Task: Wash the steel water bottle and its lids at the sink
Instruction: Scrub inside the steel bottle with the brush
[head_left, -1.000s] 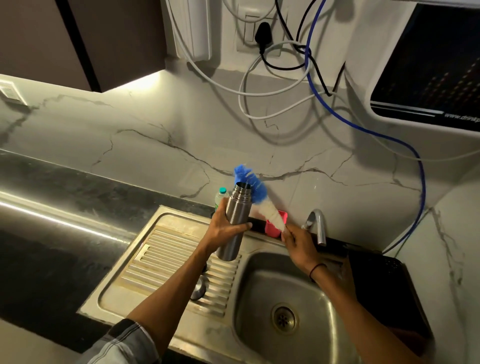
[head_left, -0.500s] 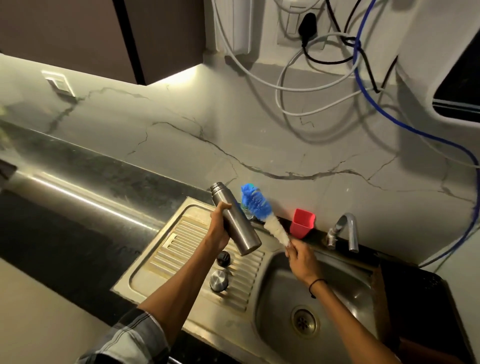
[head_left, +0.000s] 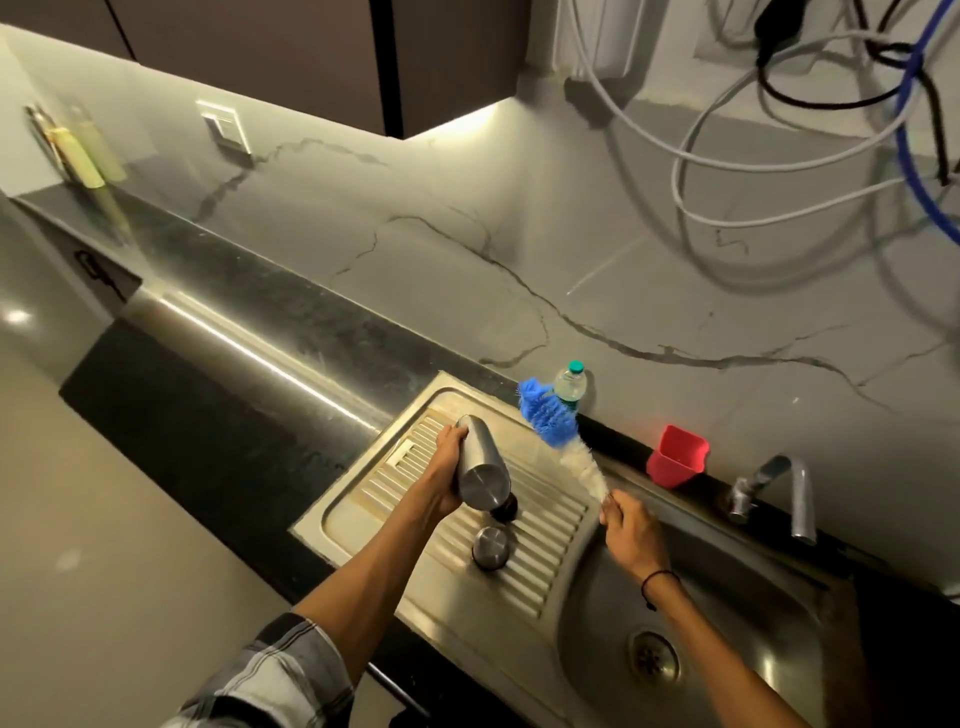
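Note:
My left hand (head_left: 445, 470) grips the steel water bottle (head_left: 480, 465) above the ribbed drainboard (head_left: 545, 540). The bottle is tipped, its base toward me and its mouth pointing away. My right hand (head_left: 631, 530) holds the handle end of a bottle brush (head_left: 553, 418) with blue and white bristles; the brush points up and left, clear of the bottle. A steel lid (head_left: 490, 544) lies on the drainboard. A black lid (head_left: 505, 506) sits just behind it, partly hidden by the bottle.
The sink basin (head_left: 727, 613) with its drain (head_left: 653, 659) lies at lower right, the tap (head_left: 779, 488) behind it. A red cup (head_left: 678, 456) and a small plastic bottle (head_left: 570, 387) stand by the marble wall. Cables (head_left: 727, 161) hang at upper right. Dark counter stretches left.
The bottle has tipped further, so its base now faces me. Brush and bottle have moved apart since a second ago. The camera has swung left and down.

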